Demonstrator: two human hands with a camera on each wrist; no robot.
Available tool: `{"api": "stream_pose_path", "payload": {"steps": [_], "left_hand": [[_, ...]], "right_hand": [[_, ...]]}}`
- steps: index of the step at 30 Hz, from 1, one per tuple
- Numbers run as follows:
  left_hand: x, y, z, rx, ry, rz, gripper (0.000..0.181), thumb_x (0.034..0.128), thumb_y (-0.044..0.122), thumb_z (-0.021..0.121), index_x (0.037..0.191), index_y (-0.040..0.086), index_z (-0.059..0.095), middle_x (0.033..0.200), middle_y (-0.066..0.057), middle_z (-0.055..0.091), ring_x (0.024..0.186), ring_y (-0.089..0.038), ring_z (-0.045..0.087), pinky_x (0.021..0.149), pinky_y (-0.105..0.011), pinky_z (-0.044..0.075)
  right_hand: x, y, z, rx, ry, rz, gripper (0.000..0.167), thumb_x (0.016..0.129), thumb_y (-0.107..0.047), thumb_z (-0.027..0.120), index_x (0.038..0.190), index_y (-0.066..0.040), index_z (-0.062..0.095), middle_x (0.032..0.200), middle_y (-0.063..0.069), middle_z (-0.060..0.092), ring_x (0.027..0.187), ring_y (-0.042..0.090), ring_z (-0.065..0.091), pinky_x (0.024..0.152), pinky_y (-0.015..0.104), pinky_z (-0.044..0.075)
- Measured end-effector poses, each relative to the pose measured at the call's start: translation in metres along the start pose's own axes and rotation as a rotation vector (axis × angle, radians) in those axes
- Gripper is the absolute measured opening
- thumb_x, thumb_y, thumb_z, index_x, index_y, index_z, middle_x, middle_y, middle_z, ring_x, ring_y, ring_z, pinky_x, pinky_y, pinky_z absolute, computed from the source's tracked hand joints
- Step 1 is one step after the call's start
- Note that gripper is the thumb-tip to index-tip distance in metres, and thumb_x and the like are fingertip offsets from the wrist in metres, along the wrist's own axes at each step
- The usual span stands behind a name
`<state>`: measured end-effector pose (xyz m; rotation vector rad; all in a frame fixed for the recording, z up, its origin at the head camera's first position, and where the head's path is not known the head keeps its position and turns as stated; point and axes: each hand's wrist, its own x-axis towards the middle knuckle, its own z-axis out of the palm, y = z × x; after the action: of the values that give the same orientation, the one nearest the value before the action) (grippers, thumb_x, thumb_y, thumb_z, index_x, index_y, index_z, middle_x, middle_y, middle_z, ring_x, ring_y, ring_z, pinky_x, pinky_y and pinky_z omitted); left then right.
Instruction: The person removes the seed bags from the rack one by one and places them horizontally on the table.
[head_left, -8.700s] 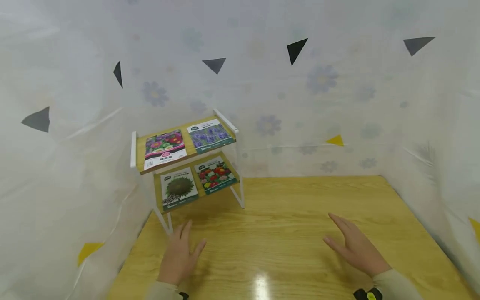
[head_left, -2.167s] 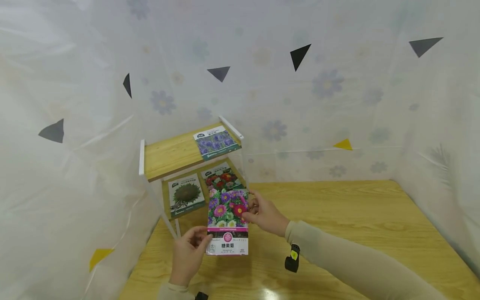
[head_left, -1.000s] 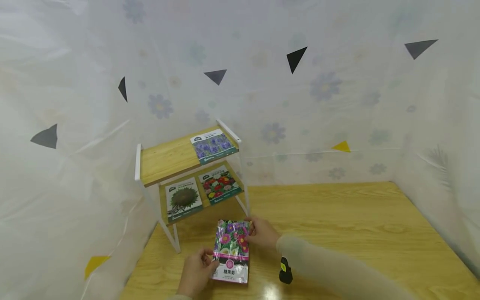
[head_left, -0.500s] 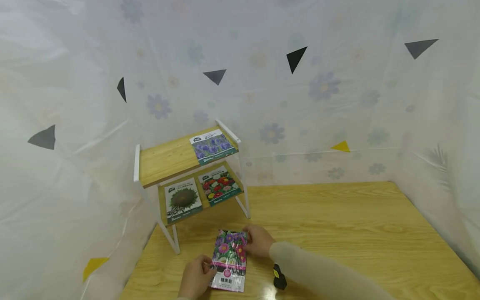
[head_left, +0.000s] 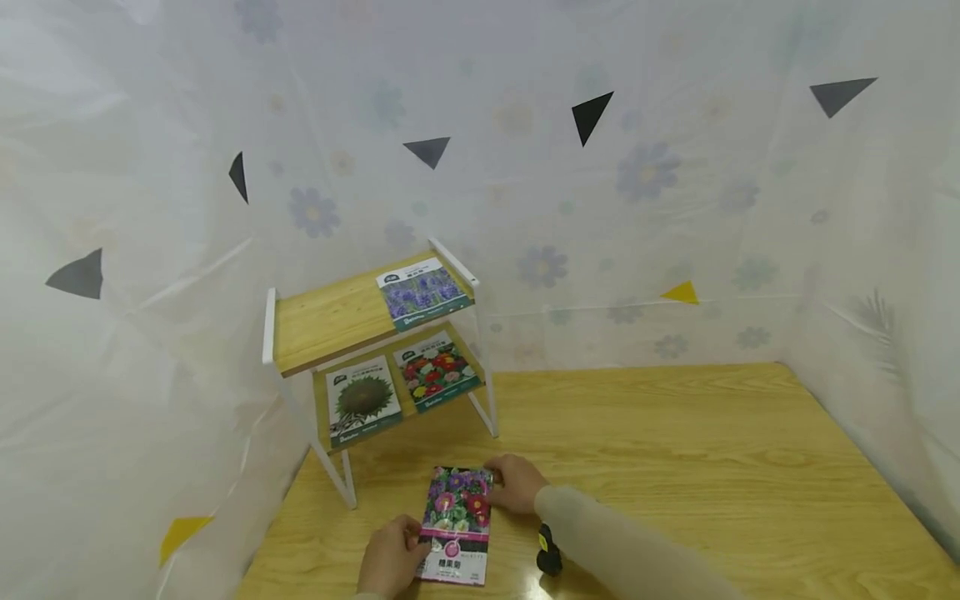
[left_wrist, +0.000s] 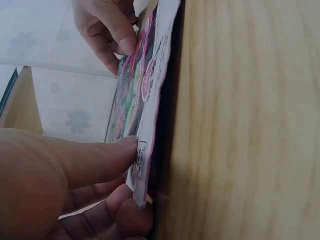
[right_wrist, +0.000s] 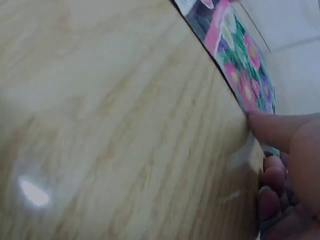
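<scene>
A flower seed packet with a pink band lies low over the wooden table in front of the rack. My left hand pinches its lower left edge, thumb on the printed face and fingers beneath, as the left wrist view shows of the packet and hand. At its upper right edge my right hand holds on with curled fingers. In the right wrist view the thumb of that hand meets the edge of the packet. Whether the packet touches the table all along is unclear.
A two-tier rack stands at the back left. On its upper tier lies a purple-flower packet; below are a green round-plant packet and a red-flower packet. Wooden table extends right, with patterned sheeting behind.
The pink-banded packet, earlier on the upper tier's left side, was taken by both hands and lowered toward the table in front of the rack. Over the last half second it moved only slightly.
</scene>
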<state>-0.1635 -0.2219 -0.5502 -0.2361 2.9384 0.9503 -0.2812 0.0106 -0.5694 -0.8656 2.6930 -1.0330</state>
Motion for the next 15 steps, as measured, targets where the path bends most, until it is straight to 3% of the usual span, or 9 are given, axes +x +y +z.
{"api": "stream_pose_path", "payload": {"steps": [7,15], "left_hand": [[-0.0036,-0.0027,0.0,0.007,-0.005,-0.066,0.024,0.0803,0.018,0.076,0.098,0.006,0.065,0.071,0.002,0.054,0.064,-0.015,0.048,0.056,-0.032,0.041],[-0.0001,0.0007,0.0029,0.002,0.026,-0.064,0.021,0.0793,0.016,0.077,0.095,0.007,0.065,0.07,0.001,0.054,0.063,-0.015,0.048,0.056,-0.031,0.041]], "right_hand": [[-0.0026,-0.0002,0.0042,-0.002,-0.014,-0.005,0.052,0.083,-0.03,0.076,0.125,-0.003,0.062,0.087,-0.005,0.055,0.076,0.007,0.048,0.068,0.027,0.045],[-0.0039,-0.0015,0.0008,-0.081,0.023,-0.032,0.05,0.083,-0.028,0.075,0.127,-0.005,0.063,0.08,-0.004,0.048,0.069,0.009,0.043,0.06,0.025,0.039]]}}
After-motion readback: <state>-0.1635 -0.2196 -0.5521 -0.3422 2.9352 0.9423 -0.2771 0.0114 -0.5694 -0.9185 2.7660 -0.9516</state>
